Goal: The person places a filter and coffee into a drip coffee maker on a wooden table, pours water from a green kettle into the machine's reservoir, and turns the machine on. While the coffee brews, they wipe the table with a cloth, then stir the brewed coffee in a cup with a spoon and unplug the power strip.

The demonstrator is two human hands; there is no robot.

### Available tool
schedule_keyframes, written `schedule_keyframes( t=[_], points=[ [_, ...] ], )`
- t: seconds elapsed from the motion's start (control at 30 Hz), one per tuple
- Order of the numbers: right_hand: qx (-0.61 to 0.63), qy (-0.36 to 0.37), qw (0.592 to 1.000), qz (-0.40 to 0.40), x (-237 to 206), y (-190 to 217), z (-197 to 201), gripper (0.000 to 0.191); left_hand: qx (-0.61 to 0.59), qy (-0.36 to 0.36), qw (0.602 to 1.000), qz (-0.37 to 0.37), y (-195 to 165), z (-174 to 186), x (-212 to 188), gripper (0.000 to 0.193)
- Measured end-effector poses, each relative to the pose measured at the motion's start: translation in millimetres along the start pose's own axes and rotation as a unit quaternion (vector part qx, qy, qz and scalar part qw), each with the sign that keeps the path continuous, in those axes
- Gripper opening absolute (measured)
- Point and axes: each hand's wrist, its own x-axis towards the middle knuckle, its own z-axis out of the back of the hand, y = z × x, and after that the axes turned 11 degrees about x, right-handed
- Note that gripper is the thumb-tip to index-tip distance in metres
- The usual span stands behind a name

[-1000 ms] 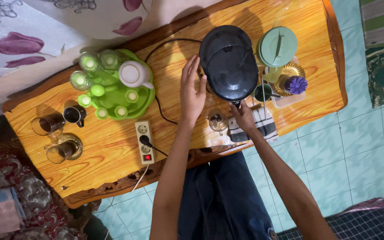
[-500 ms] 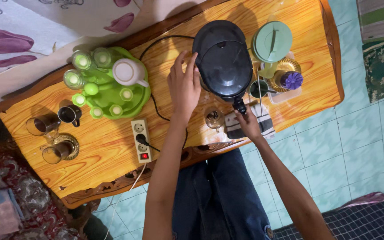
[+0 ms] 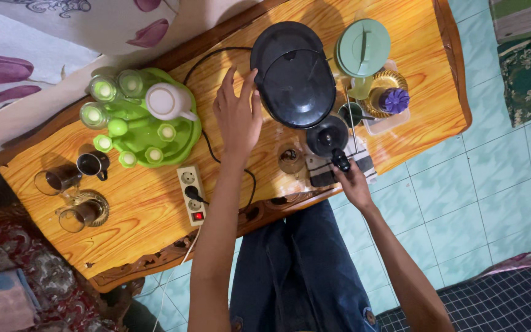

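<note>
Wooden bench (image 3: 155,209) over teal floor tiles: nearest, the right hand (image 3: 353,184) has its grip clenched on a small black pot's (image 3: 328,136) handle; farther, the left hand (image 3: 238,115) (fingers spread, released) rests beside the big black cooker (image 3: 295,74).

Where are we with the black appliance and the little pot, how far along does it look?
Looks done: the power strip has a plug in it and its switch glows red. In hand: the left hand rests open against the big black appliance, whose lid is shut; the right hand has a grip on the handle of a small dark pot. Left: the glass beside it looks empty.
</note>
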Motion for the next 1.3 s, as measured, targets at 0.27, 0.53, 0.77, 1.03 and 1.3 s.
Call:
schedule_keyframes(
  t=[0.27,0.53,0.77,1.03,1.3],
  points=[
    [-0.103,-0.029,0.994,0.009,-45.4,1.1,32.7,0.024,-0.256,-0.060,0.961,0.082,20.0,-3.6,-57.2,0.053],
    [-0.294,-0.040,0.955,-0.021,-72.7,7.1,53.8,0.025,-0.302,0.020,0.914,0.272,18.5,-89.5,-193.9,0.068],
    [-0.160,-0.038,0.986,-0.013,-85.8,-27.8,37.8,0.016,-0.380,0.094,0.898,0.203,-25.7,-135.4,-218.3,0.050],
    [-0.010,-0.018,0.999,-0.025,-90.8,-38.9,22.1,0.012,-0.279,0.116,0.926,0.228,-18.3,-152.6,-202.6,0.020],
    [-0.120,-0.016,0.992,0.040,-90.0,-29.7,35.3,0.014,-0.336,0.063,0.921,0.186,7.2,-136.1,-213.2,0.014]
  ],
)
